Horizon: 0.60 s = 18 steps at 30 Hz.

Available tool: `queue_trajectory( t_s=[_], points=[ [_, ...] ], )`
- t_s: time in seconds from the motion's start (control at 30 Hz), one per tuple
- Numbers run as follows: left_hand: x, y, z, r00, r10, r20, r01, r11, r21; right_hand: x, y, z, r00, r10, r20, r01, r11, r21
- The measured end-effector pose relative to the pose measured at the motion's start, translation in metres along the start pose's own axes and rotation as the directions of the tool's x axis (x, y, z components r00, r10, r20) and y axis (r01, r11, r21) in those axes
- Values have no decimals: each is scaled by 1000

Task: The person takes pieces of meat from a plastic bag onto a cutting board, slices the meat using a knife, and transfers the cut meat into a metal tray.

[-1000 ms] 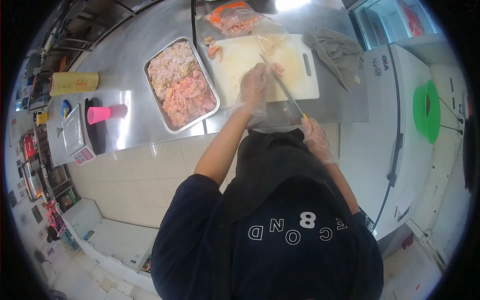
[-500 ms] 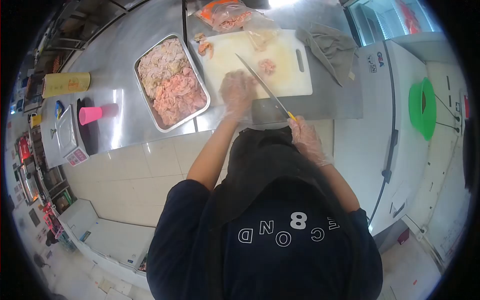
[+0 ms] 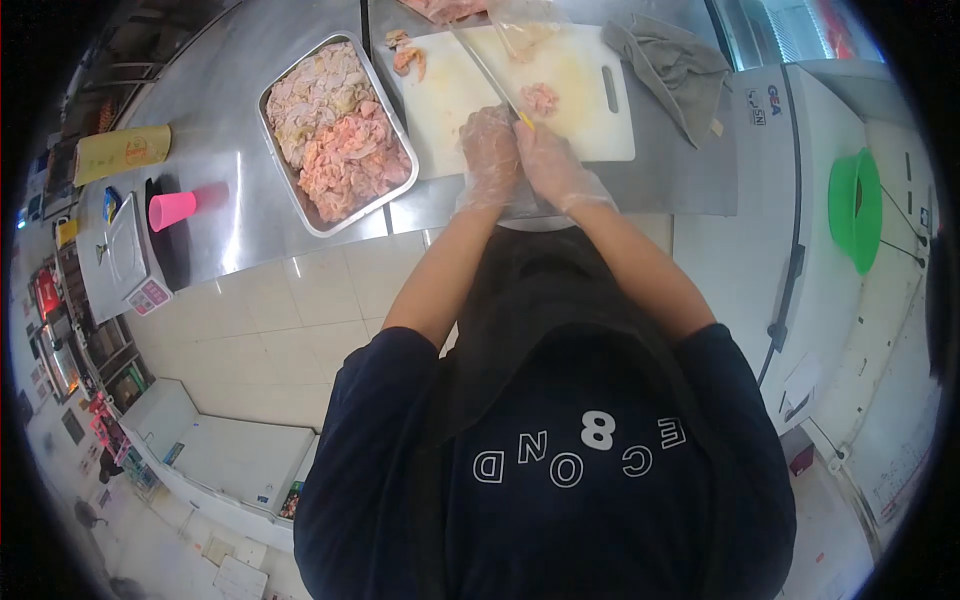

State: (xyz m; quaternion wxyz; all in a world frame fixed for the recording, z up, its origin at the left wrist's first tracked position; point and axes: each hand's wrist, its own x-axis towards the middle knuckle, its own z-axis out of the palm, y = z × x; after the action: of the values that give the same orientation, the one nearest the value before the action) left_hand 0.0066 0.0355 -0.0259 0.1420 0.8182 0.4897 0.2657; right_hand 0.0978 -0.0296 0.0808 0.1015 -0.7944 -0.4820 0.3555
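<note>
My right hand (image 3: 552, 163), in a clear plastic glove, grips a knife (image 3: 488, 75) by its yellow handle. The blade points up and left over the white cutting board (image 3: 440, 100). Right beside it my left hand (image 3: 490, 155), also gloved, is curled at the board's near edge; what its fingers hold, if anything, is hidden. A small pile of cut pink meat (image 3: 539, 99) lies on the board to the right of the blade. More meat scraps (image 3: 405, 55) sit at the board's upper left corner.
A metal tray (image 3: 402, 188) full of raw meat stands left of the board. Farther left are a pink cup (image 3: 172, 210), a scale (image 3: 130, 255) and a yellow roll (image 3: 122, 153). A grey cloth (image 3: 675, 75) lies right of the board. Plastic bags (image 3: 525, 25) lie at the back.
My right hand has brought the knife left and up over the board, next to my left hand. The blade now stands steeper. The view has shifted slightly.
</note>
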Motion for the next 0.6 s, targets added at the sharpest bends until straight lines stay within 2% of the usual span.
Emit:
queue_trajectory(
  t_s=[0.07,0.13,0.2,0.27,0.3,0.33,0.4,0.47,0.6],
  points=[
    [2,-2,-3,999,44,28,-45,999,26,32,30,29,998,-20,-53,22,999,35],
    [5,-1,-6,999,29,23,-30,999,27,12,54,35,942,-311,-128,311,950,-19],
    [8,-1,-6,999,8,31,-9,1000,23,-42,64,22,987,-158,-32,159,987,30],
    [7,2,-4,996,-55,67,52,998,42,-84,86,22,996,93,14,-94,980,178],
    [8,3,-4,996,-57,64,54,998,39,-88,93,24,996,92,12,-93,981,173],
    [9,3,-5,996,-65,67,62,997,46,-90,98,28,998,-2,-56,12,985,171],
    [3,3,-5,995,-65,82,61,997,55,-89,103,33,988,-85,-126,106,980,170],
    [3,-3,-4,1000,14,0,-14,1000,25,-54,80,18,996,24,-85,-14,994,108],
    [-3,-10,-16,996,64,-56,-63,998,21,-24,84,15,993,-36,-110,57,977,203]
  ],
)
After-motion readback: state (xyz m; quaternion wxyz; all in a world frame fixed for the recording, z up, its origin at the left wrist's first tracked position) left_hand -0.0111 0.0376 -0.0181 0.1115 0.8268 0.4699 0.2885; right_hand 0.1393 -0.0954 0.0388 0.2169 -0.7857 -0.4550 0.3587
